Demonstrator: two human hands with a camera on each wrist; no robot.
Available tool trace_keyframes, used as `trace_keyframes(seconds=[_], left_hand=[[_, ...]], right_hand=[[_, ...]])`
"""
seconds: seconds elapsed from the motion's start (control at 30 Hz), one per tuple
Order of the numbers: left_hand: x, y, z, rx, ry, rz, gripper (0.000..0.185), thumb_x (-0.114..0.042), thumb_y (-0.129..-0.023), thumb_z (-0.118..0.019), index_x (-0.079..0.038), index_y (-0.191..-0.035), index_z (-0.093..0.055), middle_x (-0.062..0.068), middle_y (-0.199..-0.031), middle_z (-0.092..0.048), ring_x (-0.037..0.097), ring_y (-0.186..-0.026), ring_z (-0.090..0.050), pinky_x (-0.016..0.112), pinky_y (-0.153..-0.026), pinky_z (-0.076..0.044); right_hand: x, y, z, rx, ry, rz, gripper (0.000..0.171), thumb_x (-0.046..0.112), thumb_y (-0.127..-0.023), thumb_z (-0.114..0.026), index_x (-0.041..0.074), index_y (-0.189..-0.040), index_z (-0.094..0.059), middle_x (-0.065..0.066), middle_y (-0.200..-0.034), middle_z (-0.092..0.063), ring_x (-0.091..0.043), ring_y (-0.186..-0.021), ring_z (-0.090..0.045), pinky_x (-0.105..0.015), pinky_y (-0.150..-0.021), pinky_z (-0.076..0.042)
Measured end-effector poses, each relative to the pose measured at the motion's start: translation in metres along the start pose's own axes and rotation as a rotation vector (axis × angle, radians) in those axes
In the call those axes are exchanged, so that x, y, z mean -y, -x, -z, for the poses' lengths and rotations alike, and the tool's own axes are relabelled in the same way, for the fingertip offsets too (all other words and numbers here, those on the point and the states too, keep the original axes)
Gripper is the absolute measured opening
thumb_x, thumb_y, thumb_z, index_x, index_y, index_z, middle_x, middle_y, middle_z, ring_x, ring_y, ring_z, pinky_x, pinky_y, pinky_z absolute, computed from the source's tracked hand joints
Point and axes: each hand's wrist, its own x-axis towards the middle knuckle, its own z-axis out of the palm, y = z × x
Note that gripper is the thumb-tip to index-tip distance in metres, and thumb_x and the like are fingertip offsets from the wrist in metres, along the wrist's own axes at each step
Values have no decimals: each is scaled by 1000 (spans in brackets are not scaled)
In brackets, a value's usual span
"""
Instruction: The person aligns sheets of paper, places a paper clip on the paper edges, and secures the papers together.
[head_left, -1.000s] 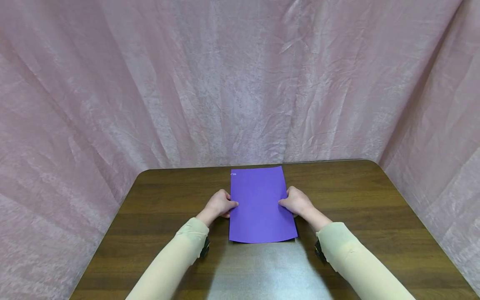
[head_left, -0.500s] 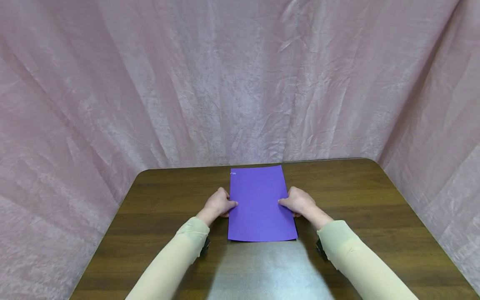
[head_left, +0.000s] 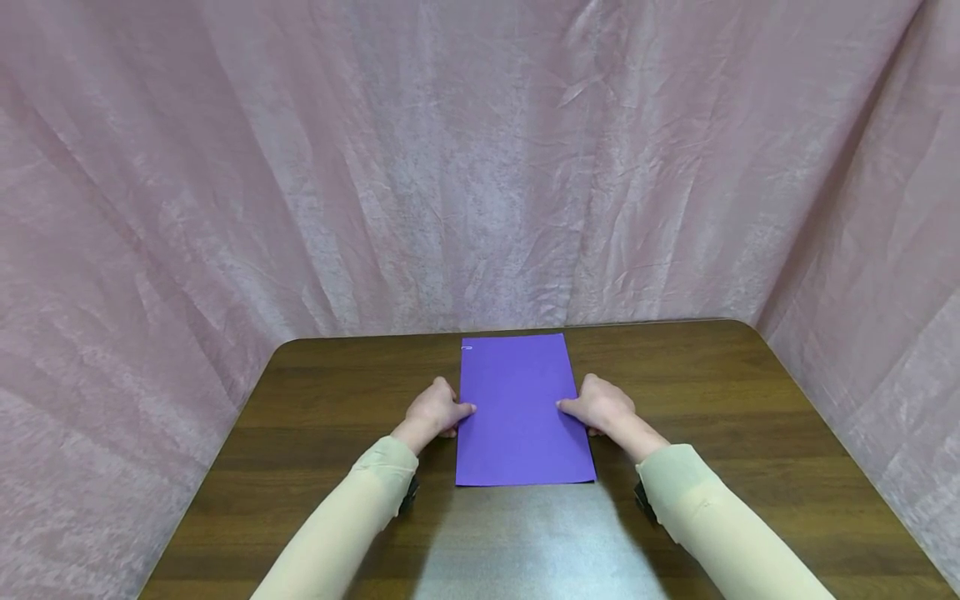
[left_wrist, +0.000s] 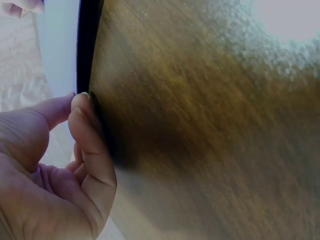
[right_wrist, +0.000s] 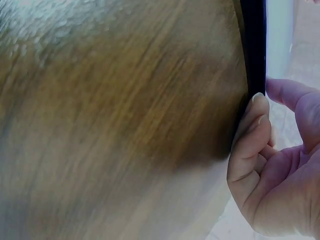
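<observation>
A purple sheet (head_left: 519,410) lies flat on the brown wooden table (head_left: 750,433), midway between the left and right edges. Its far short edge sits just inside the far edge of the table. A small white mark (head_left: 467,347) shows at the far left corner of the sheet.

The left hand (head_left: 435,410) is at the left long edge of the sheet, about halfway along it. The thumb lies on top of the sheet. In the left wrist view, the fingers (left_wrist: 87,135) are curled under the dark edge (left_wrist: 86,50), so the hand pinches the sheet between thumb and fingers.

The right hand (head_left: 602,404) is at the right long edge, opposite the left hand. Its thumb rests on top of the sheet. In the right wrist view, the fingers (right_wrist: 252,132) curl against the underside at the edge (right_wrist: 253,45), pinching it in the same way.

Both forearms wear pale sleeves (head_left: 360,500). Pink cloth (head_left: 480,167) hangs behind and beside the table.
</observation>
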Motion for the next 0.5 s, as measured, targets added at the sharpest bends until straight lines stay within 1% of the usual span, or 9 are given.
trace_keyframes(seconds=[0.13,0.23,0.37,0.5], left_hand=[[0,0,0,-10,-37,9,43,-39,-91,-78,-6,-99,-52,2,-56,-63,12,-45,-63,33,-56,-47],[-2,1,0,-23,-66,9,41,-41,-90,-78,-8,-97,-54,2,-55,-64,13,-46,-63,34,-54,-45],[-5,2,-1,-42,-99,-13,37,-38,-91,-77,-10,-99,-55,1,-56,-64,12,-47,-63,34,-53,-44],[-6,3,-2,-58,-102,-40,32,-32,-91,-75,-10,-102,-55,-1,-56,-63,11,-46,-62,35,-54,-45]], right_hand=[[0,0,0,-2,19,1,50,49,-88,-72,3,-101,-57,-7,-63,-65,-19,-49,-64,-37,-49,-48],[0,1,-1,-17,35,9,50,49,-88,-72,3,-101,-57,-6,-63,-65,-19,-50,-63,-37,-50,-47],[1,2,-4,-45,43,33,41,45,-88,-71,7,-94,-58,-5,-62,-64,-19,-50,-64,-39,-52,-46],[3,3,-6,-95,35,88,31,39,-89,-70,11,-89,-56,-2,-69,-62,-20,-60,-61,-39,-55,-45]])
